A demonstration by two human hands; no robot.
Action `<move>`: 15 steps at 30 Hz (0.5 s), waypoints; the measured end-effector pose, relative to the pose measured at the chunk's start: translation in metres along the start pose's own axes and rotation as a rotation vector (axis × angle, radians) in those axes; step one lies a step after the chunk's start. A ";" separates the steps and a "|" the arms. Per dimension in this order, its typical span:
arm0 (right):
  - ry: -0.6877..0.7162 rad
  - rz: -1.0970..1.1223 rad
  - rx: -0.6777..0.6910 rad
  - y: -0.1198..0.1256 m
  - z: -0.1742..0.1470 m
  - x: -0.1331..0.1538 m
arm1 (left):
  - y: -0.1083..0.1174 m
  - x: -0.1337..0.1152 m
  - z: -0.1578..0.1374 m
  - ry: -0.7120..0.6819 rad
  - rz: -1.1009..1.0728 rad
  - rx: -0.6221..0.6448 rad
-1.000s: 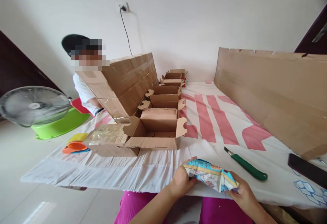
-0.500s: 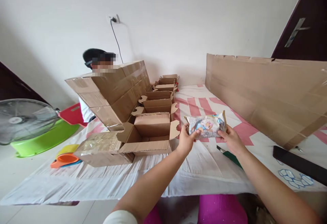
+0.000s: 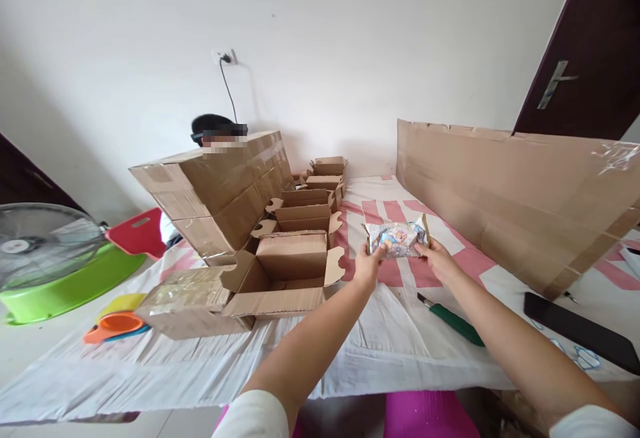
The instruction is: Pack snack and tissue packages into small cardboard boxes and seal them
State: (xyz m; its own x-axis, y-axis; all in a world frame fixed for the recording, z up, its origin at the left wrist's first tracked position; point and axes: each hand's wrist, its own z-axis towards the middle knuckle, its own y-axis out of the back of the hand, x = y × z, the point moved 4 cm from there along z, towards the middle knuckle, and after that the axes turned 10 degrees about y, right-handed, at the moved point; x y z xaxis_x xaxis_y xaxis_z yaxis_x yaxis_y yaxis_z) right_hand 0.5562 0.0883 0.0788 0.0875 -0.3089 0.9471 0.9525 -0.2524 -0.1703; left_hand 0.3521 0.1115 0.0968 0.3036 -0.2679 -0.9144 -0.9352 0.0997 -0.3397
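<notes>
A small plastic packet (image 3: 399, 238), pale with a cartoon print and gold-coloured ends, is held level above the cloth-covered table. My left hand (image 3: 369, 266) grips its left end, thumb on the front. On the right end my right hand (image 3: 438, 259) is closed in the same way. Left of my left hand stands an open cardboard box (image 3: 287, 278) with its flaps spread; I see nothing inside it. A green-handled knife (image 3: 453, 321) lies on the cloth below my right hand.
More open boxes (image 3: 327, 181) run in a row toward the wall, beside stacked closed cartons (image 3: 215, 191). A tall cardboard sheet (image 3: 500, 198) stands at right, near a black phone (image 3: 580, 331). A taped box (image 3: 193, 298), colourful scoops (image 3: 117, 318), a fan (image 3: 45, 245) and another person (image 3: 217, 130) are at left.
Both hands have carried the packet a little farther forward over the table, still gripping its two ends. The view has shifted slightly, and the other person's head sits lower behind the cartons.
</notes>
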 end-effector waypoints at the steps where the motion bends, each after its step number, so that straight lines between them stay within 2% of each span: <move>1: -0.019 0.006 0.043 0.002 -0.008 -0.001 | 0.003 0.005 -0.009 0.003 0.017 0.019; 5: -0.129 0.020 0.246 0.006 -0.047 -0.006 | 0.024 0.033 -0.051 0.024 0.068 0.123; 9: -0.217 0.040 0.590 -0.014 -0.082 -0.015 | 0.058 0.062 -0.087 -0.008 0.090 0.288; 12: -0.209 0.034 0.796 -0.045 -0.103 -0.019 | 0.098 0.077 -0.104 -0.001 0.124 0.233; 15: -0.138 0.031 0.900 -0.084 -0.120 -0.020 | 0.141 0.077 -0.116 -0.002 0.185 0.127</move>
State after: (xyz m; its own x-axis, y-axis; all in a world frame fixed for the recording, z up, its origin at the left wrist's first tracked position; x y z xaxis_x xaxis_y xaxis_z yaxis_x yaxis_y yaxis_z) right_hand 0.4394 0.0055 0.0416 0.0962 -0.1765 0.9796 0.8118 0.5833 0.0254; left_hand 0.2225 -0.0064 0.0045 0.1292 -0.2316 -0.9642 -0.9448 0.2665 -0.1906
